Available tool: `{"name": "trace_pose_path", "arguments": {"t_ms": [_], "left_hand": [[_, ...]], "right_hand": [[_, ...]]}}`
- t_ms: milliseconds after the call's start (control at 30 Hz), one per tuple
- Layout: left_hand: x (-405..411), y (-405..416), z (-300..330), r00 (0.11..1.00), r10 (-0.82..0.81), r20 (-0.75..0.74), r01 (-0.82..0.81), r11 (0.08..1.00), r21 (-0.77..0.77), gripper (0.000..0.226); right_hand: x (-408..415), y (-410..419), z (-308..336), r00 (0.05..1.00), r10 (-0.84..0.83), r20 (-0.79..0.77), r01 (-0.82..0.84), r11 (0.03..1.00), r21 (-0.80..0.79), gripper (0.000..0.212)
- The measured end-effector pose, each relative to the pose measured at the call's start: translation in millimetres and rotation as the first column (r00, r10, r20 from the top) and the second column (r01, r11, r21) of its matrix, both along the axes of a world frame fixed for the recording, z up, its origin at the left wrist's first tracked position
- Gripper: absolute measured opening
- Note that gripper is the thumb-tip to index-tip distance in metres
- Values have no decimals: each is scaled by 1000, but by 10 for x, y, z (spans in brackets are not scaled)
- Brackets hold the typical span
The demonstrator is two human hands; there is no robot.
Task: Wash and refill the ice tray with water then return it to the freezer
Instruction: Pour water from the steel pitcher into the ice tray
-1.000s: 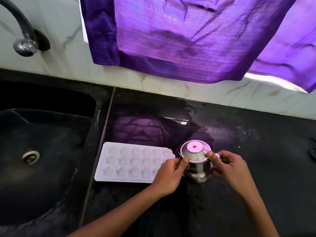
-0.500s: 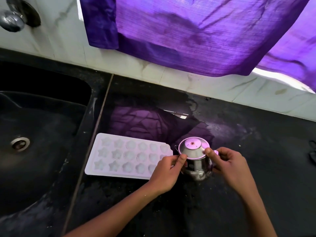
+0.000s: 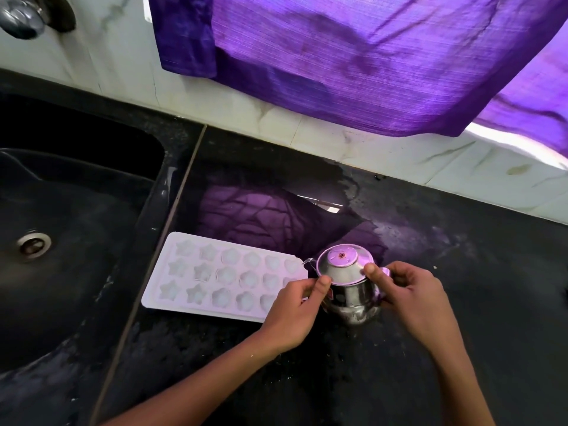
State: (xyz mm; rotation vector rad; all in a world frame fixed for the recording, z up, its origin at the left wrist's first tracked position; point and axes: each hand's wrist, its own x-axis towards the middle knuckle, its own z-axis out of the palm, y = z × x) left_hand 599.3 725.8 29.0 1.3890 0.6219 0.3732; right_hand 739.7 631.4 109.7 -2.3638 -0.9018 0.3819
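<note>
While the tray [image 3: 224, 278] lies flat on the counter [image 3: 461, 302] just right of the sink [image 3: 76, 241], both hands pinch a steel pot [image 3: 350, 287] at the tray's right end: left hand [image 3: 295, 309] on the lid's [image 3: 342, 262] left rim, right hand [image 3: 408, 293] on its right.

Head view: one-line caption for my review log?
Both hands, left and right, grip a steel pot's lid beside the white ice tray.
</note>
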Motion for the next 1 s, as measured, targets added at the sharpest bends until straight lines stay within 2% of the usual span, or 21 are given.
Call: {"name": "trace_pose_path", "arguments": {"t_ms": [333, 500, 833, 1000], "left_hand": [[1, 12, 2, 999, -4, 35, 5, 1000, -25, 39], [3, 18, -65, 1000, -14, 13, 14, 1000, -23, 65], [10, 53, -117, 1000, 8, 15, -7, 1000, -27, 85], [-19, 65, -50, 1000, -17, 6, 17, 1000, -20, 67]], "right_hand": [[1, 12, 63, 999, 40, 23, -40, 999, 9, 58], [-44, 15, 115, 998, 44, 42, -45, 999, 15, 54], [-60, 74, 148, 998, 48, 42, -48, 999, -9, 51], [-61, 59, 129, 999, 35, 21, -36, 999, 22, 55]]}}
